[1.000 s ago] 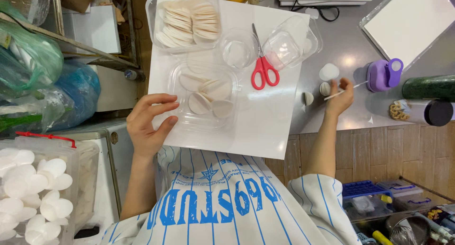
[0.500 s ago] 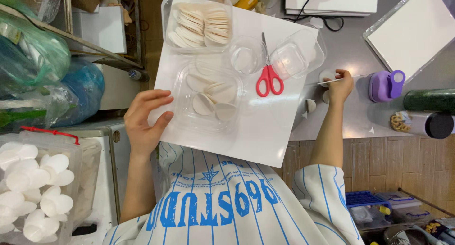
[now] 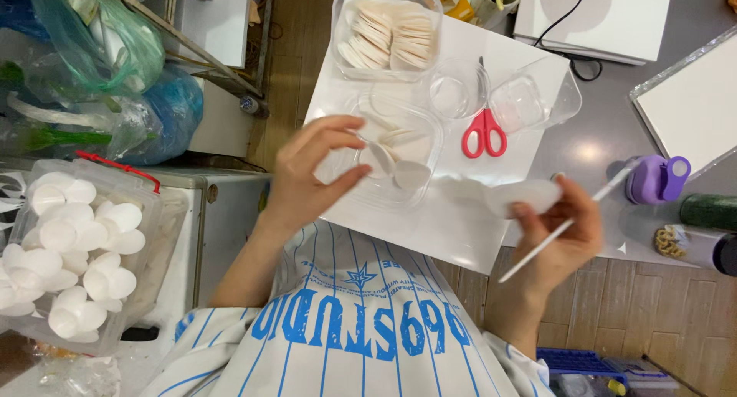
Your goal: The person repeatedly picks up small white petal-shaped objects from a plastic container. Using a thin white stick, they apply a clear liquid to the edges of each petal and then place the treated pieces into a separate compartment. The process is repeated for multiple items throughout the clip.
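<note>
Head view: right hand holds a thin white stick w/ a small white shell-like cap pinched at the fingertips, just off the white board edge at 4 o'clock. Left hand is half-open, thumb & forefinger reaching into the clear tray at centre, no piece gripped yet. Best to pinch one piece by its rim, keeping the stick steady. Pieces look thin, matte, curved, pale cream. Red scissors at 2 o'clock; stacked pieces in a clear tub at 12.
</note>
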